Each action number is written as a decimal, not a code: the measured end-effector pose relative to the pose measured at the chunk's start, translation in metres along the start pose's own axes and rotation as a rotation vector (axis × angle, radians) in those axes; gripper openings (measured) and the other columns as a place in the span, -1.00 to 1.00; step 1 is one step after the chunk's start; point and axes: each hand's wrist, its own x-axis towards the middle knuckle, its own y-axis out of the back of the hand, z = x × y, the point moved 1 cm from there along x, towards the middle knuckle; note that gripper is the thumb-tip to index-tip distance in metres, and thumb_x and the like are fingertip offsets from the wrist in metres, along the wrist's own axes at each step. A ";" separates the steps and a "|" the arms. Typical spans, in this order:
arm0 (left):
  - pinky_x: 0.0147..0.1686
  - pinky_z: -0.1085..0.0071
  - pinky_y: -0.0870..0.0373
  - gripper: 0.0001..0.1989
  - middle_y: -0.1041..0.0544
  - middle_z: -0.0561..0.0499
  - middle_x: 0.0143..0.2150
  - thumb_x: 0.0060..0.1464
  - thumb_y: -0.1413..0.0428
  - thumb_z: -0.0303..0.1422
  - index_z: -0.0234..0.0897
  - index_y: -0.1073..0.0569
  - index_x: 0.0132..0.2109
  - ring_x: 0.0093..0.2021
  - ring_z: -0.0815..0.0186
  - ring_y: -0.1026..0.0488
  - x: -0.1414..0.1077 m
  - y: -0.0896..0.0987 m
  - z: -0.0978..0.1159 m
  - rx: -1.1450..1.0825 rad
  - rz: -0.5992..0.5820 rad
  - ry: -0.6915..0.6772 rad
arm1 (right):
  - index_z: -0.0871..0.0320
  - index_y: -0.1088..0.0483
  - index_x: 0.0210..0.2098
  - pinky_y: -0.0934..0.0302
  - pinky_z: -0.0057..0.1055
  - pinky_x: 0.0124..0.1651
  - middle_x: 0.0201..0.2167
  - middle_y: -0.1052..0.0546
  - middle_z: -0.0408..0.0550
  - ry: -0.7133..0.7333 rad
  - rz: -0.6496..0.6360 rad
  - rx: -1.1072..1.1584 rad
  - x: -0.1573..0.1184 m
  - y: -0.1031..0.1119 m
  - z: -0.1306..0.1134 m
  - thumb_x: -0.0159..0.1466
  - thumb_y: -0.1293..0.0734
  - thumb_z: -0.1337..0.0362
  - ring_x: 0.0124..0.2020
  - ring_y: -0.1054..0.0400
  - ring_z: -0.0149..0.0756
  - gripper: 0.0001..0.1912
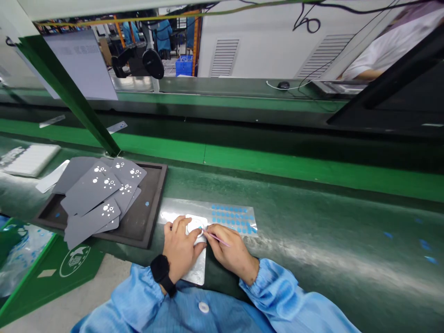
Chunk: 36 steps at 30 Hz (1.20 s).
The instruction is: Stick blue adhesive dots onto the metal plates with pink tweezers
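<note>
Closely, right fingers [222, 234] pinch a pink pick [218, 239] against the white piece [194, 225]; left fingers [177, 225] clasp its edge.

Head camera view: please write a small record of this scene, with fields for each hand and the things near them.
left hand: holds white rounded piece
right hand: holds thin pink tool, tip at the piece
beside hands: sheet of blue dots
further left: grey punched sheets on dark tray
surface: green bench mat
</note>
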 end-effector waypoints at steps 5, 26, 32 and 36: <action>-0.06 0.07 -0.17 -0.77 -0.41 -0.11 0.02 0.03 -0.23 -0.25 -0.11 -0.50 -0.12 0.11 0.01 -0.26 0.000 -0.001 -0.001 -0.011 -0.001 -0.009 | 0.07 -0.33 -0.42 -0.28 -0.40 -0.34 -0.50 -0.50 -0.08 -0.098 0.008 0.038 -0.002 0.003 0.000 0.32 -0.16 0.21 -0.47 -0.40 -0.29 -0.78; -0.06 0.07 -0.23 -0.67 -0.35 -0.18 0.03 0.01 -0.19 -0.27 -0.23 -0.35 -0.08 0.04 0.01 -0.27 -0.023 0.013 0.007 0.004 0.191 0.089 | 0.12 -0.33 -0.43 -0.12 -0.45 -0.46 -0.56 -0.42 -0.19 -0.371 -0.234 0.084 0.072 0.019 0.008 0.06 -0.33 0.32 -0.52 -0.28 -0.34 -0.93; -0.02 0.10 -0.24 -0.87 -0.41 -0.16 -0.08 0.16 -0.02 -0.35 -0.25 -0.37 -0.14 0.00 0.07 -0.31 -0.010 0.083 -0.047 0.187 0.470 0.209 | 0.18 -0.40 -0.41 -0.15 -0.39 -0.42 -0.52 -0.45 -0.10 -0.527 0.245 0.003 0.188 0.094 0.045 0.04 -0.33 0.26 -0.49 -0.32 -0.28 -0.86; -0.07 0.12 -0.29 -0.71 -0.44 -0.21 -0.02 0.04 -0.16 -0.30 -0.29 -0.39 -0.07 0.03 0.00 -0.32 0.000 0.117 -0.109 0.360 0.196 0.585 | 0.18 -0.44 -0.40 -0.20 -0.32 -0.31 -0.43 -0.51 -0.01 -0.477 0.378 -0.148 0.208 0.113 0.046 -0.03 -0.40 0.21 -0.37 -0.39 -0.16 -0.79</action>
